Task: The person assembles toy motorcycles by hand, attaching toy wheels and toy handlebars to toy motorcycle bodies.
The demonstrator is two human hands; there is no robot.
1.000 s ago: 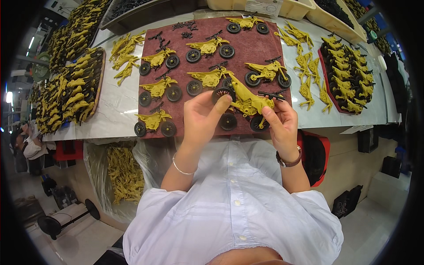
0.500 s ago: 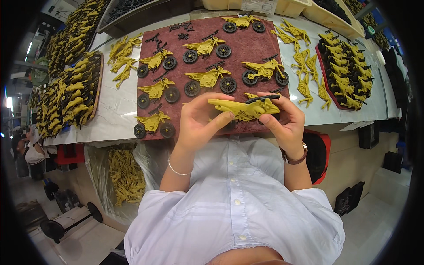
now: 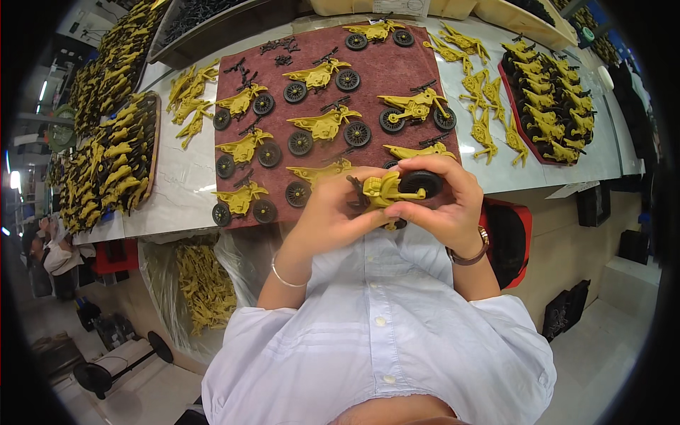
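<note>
1. Because the left grip (image 3: 336,209) and the right grip (image 3: 448,203) both grasp one yellow toy motorcycle (image 3: 381,189), over the near edge of the red cloth (image 3: 393,71), uneven pressure could bend its thin fork (image 3: 421,193).
2. If it slips, it may drop and scratch the neighbouring motorcycles (image 3: 324,127).
3. Its body seems hard, moulded plastic; the black wheel (image 3: 419,182) is round, the cloth looks soft and fuzzy.

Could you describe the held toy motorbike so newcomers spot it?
Find the dark red cloth on the pale, marbled table. Over the cloth's near edge, a bare left hand and bare right hand grip a yellow toy motorbike with a round black wheel. Unlike the yellow-and-black toy motorbikes lying on the cloth, this one is held up.
</note>
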